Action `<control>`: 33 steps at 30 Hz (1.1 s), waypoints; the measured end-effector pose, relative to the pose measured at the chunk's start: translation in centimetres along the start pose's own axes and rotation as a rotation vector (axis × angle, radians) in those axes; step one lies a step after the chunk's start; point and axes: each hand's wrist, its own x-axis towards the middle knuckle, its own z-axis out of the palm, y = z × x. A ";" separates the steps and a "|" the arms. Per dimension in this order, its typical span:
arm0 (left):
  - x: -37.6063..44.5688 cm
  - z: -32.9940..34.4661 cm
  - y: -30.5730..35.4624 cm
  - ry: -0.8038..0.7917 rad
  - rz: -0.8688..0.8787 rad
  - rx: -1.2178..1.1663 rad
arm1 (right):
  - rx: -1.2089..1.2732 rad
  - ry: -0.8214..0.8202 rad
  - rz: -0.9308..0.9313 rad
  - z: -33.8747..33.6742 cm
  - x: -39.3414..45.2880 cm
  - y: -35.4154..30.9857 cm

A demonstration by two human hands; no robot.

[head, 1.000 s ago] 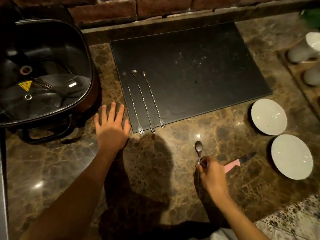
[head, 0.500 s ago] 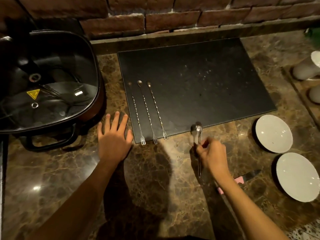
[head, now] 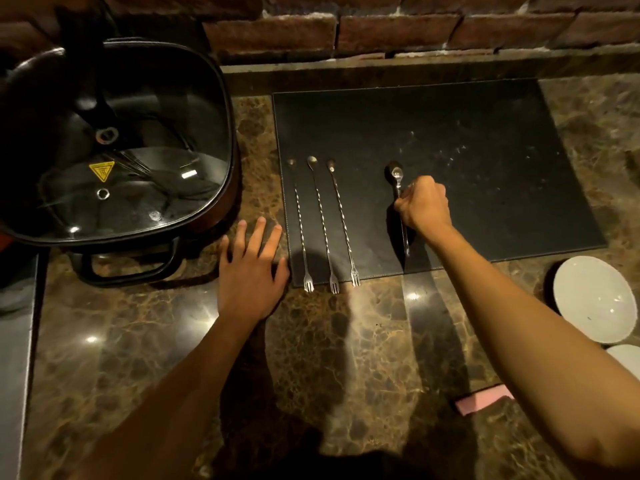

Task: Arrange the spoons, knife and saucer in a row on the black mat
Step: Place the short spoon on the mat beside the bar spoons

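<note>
A black mat lies on the marble counter. Three long twisted bar spoons with fork ends lie side by side along its left part. My right hand is shut on a plain metal spoon, holding it over the mat just right of the three, bowl pointing away from me. My left hand rests flat and open on the counter left of the mat. The knife's pink handle shows under my right forearm; its blade is hidden. A white saucer sits right of the mat's near corner.
A large black electric pot with a glass lid stands at the left. A second white saucer peeks in at the right edge. A brick wall runs behind the counter.
My right hand has carried the spoon from the counter near the knife forward onto the mat, next to the three bar spoons. My left hand has stayed flat in place.
</note>
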 end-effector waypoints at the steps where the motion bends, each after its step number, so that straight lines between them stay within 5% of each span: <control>1: -0.1 0.1 0.0 0.008 0.000 -0.006 | -0.007 -0.004 -0.005 0.2 0.3 -0.2; 20: -0.2 -0.9 0.3 -0.040 0.007 -0.009 | 0.030 0.017 -0.028 -0.3 -0.8 1.5; 27: -0.2 -2.6 1.3 -0.069 -0.001 0.003 | 0.259 0.125 -0.006 -5.0 -9.2 8.7; 33: -0.9 -4.7 7.0 0.016 -0.112 -0.240 | 0.311 0.136 0.184 -7.4 -18.3 18.0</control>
